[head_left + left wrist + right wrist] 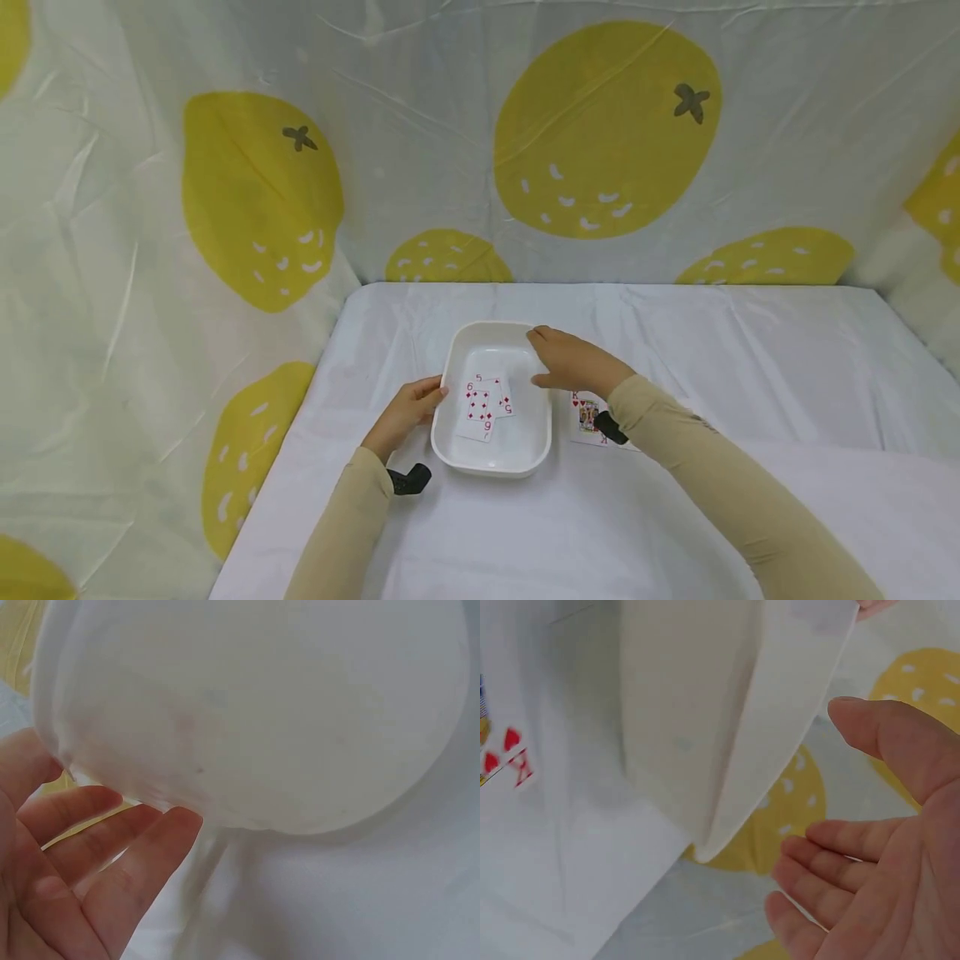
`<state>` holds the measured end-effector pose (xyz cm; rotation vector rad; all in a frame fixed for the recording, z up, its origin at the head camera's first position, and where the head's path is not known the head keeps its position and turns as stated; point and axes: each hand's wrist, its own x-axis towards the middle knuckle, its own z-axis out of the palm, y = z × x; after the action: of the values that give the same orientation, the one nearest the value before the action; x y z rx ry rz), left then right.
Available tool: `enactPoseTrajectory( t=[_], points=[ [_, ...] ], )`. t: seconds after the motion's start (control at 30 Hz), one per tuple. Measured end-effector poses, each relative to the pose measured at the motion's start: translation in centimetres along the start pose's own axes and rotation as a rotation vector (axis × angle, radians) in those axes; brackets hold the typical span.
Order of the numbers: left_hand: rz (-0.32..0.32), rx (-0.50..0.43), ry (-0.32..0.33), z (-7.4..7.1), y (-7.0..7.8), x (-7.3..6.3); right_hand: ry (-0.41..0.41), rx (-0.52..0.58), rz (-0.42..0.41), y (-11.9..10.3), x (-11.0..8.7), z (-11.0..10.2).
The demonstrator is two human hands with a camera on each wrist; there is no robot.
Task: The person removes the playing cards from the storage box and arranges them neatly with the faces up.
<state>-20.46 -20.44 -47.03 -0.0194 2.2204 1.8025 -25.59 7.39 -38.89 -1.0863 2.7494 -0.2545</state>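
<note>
A white plastic tray (525, 437) with rounded corners has two playing cards inside, a six of diamonds (477, 404) partly over a five of diamonds (503, 402). My left hand (408, 408) grips the tray's left side, thumb at the rim. In the left wrist view, the other fingertips (184, 821) meet the outside of the tray (300, 735). At the tray's upper right rim is my right hand (576, 360), its thumb and fingers spread apart. The right wrist view has these relaxed fingers (817, 877) beside the rim, holding nothing.
A king of hearts (587, 418) lies on the white-covered table (675, 517), right of the tray and partly under my right wrist. Another card's white edge shows beside it. Lemon-print cloth (420, 125) hangs behind and at the sides.
</note>
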Motion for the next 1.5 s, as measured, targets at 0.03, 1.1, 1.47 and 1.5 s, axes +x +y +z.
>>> enactPoseTrajectory(
  t=[0.03,1.1,1.47,1.5],
  points=[
    [0.007,-0.006,-0.005,0.0,0.0,0.0,-0.004,-0.008,-0.01,-0.6,0.6,0.0],
    [0.034,-0.01,-0.084,0.0,2.5,-1.7,-0.179,-0.028,0.096,-6.7,7.9,7.2],
    [0.038,-0.016,-0.092,-0.1,2.5,-1.6,-0.17,-0.06,0.078,-6.9,7.8,6.8],
    [0.039,-0.018,-0.09,0.0,2.5,-1.6,-0.167,-0.061,0.073,-7.0,7.8,6.7]
  ],
)
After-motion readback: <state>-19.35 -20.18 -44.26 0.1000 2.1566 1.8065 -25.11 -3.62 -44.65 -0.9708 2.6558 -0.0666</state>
